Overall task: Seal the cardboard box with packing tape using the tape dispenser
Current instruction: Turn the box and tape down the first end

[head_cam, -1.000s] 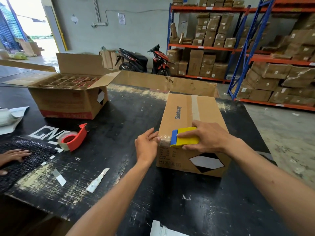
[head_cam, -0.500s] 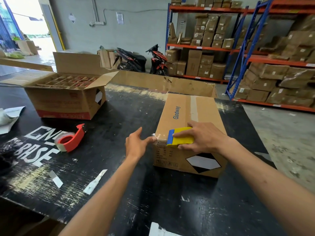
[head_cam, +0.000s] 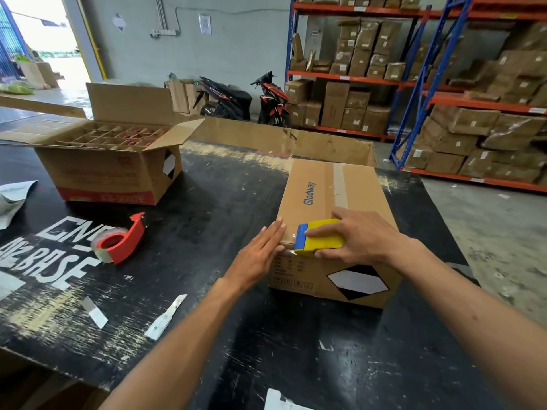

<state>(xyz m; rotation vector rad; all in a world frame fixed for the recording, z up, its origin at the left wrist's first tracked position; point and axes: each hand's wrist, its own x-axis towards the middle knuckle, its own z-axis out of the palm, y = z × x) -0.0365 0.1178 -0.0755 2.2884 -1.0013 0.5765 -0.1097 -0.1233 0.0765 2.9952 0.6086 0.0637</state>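
Note:
A closed brown cardboard box printed "Glodway" lies on the black table, a strip of tape running along its top seam. My right hand grips a yellow and blue tape dispenser pressed on the box's near top edge. My left hand lies flat with fingers straight against the box's near left corner, just left of the dispenser, on clear tape.
A red tape dispenser with a clear roll lies on the table to the left. An open partitioned carton stands at the back left. Paper scraps lie near the front edge. Shelving with boxes and two scooters stand behind.
My left hand pulled back a little from the box, then returned flat onto its near left corner. The hand of another person at the far left has gone from view.

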